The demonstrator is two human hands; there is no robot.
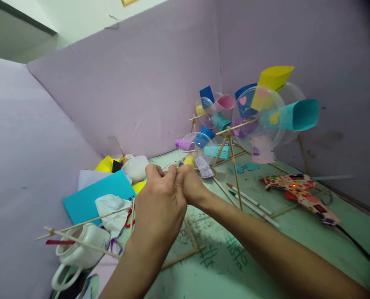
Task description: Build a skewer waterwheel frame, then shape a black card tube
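With the stick frame (185, 257) left of the glue gun (303, 196), left hand (162, 195) and right hand (191, 182) meet, fingers curled, any held thing hidden, seemingly joining parts; the next move calls for steadiness.

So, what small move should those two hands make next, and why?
Probably ease the right hand slowly back from the left hand: they're close together, hiding whatever may be between them. Slowly, because the glue gun on the right has a small light glowing and may be hot.
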